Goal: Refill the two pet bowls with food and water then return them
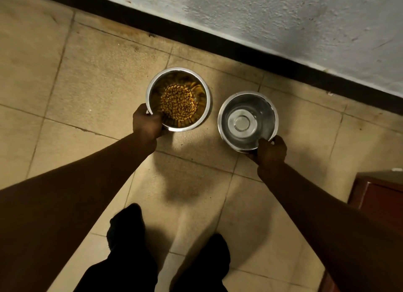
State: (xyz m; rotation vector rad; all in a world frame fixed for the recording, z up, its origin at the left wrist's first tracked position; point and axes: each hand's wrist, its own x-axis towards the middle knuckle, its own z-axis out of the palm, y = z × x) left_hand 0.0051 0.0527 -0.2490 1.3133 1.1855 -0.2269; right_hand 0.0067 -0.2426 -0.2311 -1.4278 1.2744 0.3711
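Two hands (147,122) (271,151) grip bowls (201,91) (272,110) over tiled floor (87,84); grey wall (283,19) behind.

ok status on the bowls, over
Left hand gripping food bowl rim, right hand gripping water bowl rim. Both filled, over tiled floor by the wall. Nothing in the way.

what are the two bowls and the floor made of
Food bowl and water bowl: likely stainless steel, polished, judging by silvery rims and mirror-like reflections inside. Floor: probably matte ceramic tile, beige, with visible grout lines.
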